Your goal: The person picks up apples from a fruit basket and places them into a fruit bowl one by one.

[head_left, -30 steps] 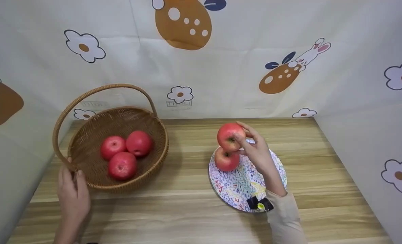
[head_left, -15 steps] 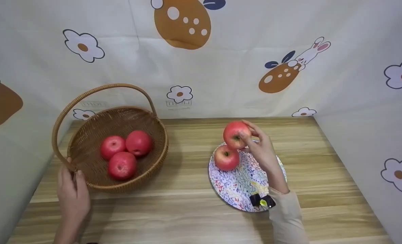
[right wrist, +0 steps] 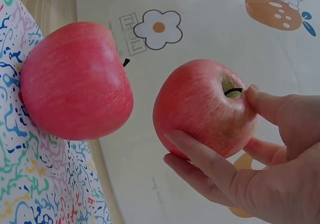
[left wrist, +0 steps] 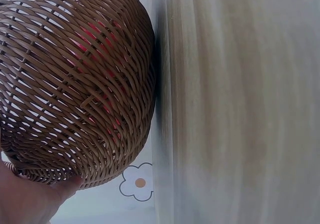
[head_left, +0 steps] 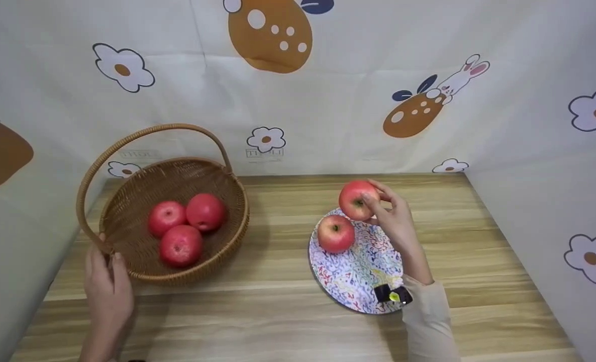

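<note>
A wicker basket (head_left: 212,269) with an arched handle stands at the left and holds several red apples (head_left: 181,246). At its near left rim, by the foot of the handle, my left hand (head_left: 108,294) grips the edge; the left wrist view has the thumb against the outer weave (left wrist: 75,94). My right hand (head_left: 396,221) holds a red apple (head_left: 357,200) between thumb and fingers, raised over the far edge of a round multicoloured plate (head_left: 358,281). A second apple (head_left: 335,234) sits on that plate with its stem up; the right wrist view shows a gap between both apples.
Beneath everything is a wood-grain table (head_left: 278,311). Pale printed sheets (head_left: 328,100) hang behind it and along both sides, close to the basket on the left. A black device (head_left: 392,294) is at the right wrist, above the plate.
My right hand has carried its apple a little to the right, away from the apple on the plate. My left hand and the basket have stayed in place.
</note>
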{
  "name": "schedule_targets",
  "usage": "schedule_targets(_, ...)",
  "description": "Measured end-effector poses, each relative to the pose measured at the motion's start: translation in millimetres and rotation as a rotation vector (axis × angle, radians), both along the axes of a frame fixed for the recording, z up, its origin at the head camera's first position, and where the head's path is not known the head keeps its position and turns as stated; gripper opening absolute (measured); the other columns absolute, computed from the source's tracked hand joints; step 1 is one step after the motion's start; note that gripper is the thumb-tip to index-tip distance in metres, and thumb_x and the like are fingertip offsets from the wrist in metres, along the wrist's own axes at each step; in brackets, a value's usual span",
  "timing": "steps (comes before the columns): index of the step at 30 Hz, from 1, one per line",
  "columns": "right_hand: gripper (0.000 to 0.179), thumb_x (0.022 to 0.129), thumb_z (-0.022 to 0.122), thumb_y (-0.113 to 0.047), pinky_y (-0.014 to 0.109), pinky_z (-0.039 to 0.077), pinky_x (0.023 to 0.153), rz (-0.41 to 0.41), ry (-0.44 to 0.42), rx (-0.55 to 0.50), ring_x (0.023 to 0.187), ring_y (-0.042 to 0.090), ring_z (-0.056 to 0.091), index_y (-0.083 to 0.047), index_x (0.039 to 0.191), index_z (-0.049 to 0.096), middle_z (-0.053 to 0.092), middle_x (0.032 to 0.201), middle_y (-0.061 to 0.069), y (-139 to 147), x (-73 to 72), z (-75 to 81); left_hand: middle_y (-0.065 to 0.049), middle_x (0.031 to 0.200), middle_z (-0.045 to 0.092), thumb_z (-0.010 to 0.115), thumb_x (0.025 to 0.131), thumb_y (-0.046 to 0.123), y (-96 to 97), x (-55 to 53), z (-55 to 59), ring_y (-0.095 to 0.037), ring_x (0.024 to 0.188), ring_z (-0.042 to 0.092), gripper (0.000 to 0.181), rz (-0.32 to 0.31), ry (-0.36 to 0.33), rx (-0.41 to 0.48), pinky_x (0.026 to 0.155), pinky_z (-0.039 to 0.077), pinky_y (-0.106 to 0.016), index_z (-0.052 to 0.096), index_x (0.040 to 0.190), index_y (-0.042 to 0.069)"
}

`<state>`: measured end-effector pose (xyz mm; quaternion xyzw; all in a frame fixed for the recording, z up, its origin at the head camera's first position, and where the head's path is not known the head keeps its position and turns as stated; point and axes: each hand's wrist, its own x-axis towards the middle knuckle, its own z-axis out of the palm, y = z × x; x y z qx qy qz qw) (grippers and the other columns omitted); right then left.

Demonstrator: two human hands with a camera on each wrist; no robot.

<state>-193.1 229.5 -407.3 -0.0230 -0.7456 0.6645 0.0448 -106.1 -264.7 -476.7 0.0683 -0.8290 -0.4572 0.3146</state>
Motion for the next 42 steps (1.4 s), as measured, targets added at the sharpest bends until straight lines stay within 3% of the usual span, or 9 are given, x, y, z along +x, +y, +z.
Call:
schedule_targets(4,0.051,0.107,0.060,-0.007,0.029,0.063,0.072,-0.005,-0.009,0.010,0.078,0.013,0.072,0.004,0.155,0.047,0.050,0.134,0.029,3.0,-1.3,-2.0,-0.033,0.153,0.044,0.040,0.110,0.010,0.0,0.3,-0.2,-0.044,0.138,0.044,0.051,0.007,0.000,-0.001,0.109,0.026,-0.011,0.037,0.158,-0.007)
schedule_targets(11,0.047,0.108,0.058,-0.008,0.039,0.064,0.074,-0.015,0.018,0.003,0.081,0.014,0.071,0.003,0.153,0.050,0.053,0.130,0.030,6.8,-3.1,-5.7,-0.035,0.155,0.041,0.041,0.109,0.006,-0.5,-1.1,-0.7,-0.046,0.139,0.042,0.050,-0.027,0.056,-0.001,0.112,0.026,-0.013,0.038,0.156,-0.012)
schedule_targets(24,0.041,0.106,0.064,-0.012,0.031,0.063,0.069,-0.103,-0.012,0.035,0.078,0.012,0.069,0.003,0.144,0.060,0.060,0.126,0.034,14.1,-5.1,-12.6,-0.034,0.156,0.041,0.039,0.111,0.010,-1.1,0.3,0.6,-0.046,0.139,0.042,0.051,-0.016,0.008,-0.001,0.109,0.026,-0.011,0.036,0.158,-0.010)
schedule_targets(31,0.042,0.107,0.063,-0.014,0.025,0.060,0.062,-0.096,-0.043,0.068,0.075,0.010,0.068,0.004,0.145,0.058,0.061,0.128,0.039,18.7,-7.3,-19.0,-0.035,0.154,0.041,0.039,0.111,0.010,-0.7,0.5,0.3,-0.044,0.139,0.043,0.051,-0.014,0.019,-0.003,0.110,0.026,-0.011,0.037,0.158,-0.010)
schedule_targets(36,0.045,0.107,0.063,-0.017,0.028,0.061,0.062,-0.095,-0.073,0.116,0.071,0.009,0.065,0.005,0.146,0.057,0.061,0.128,0.038,20.9,-8.5,-21.8,-0.036,0.153,0.042,0.041,0.110,0.009,-0.6,-0.6,-0.6,-0.045,0.138,0.043,0.051,-0.014,0.050,-0.010,0.111,0.026,-0.014,0.038,0.156,-0.012)
schedule_targets(42,0.047,0.108,0.061,-0.019,0.033,0.063,0.066,-0.088,-0.108,0.126,0.070,0.009,0.065,0.006,0.148,0.055,0.058,0.130,0.036,23.3,-11.0,-26.4,-0.038,0.153,0.041,0.043,0.108,0.006,-0.3,-1.7,-1.3,-0.050,0.140,0.040,0.050,-0.021,0.080,-0.005,0.119,0.026,-0.029,0.039,0.155,-0.013)
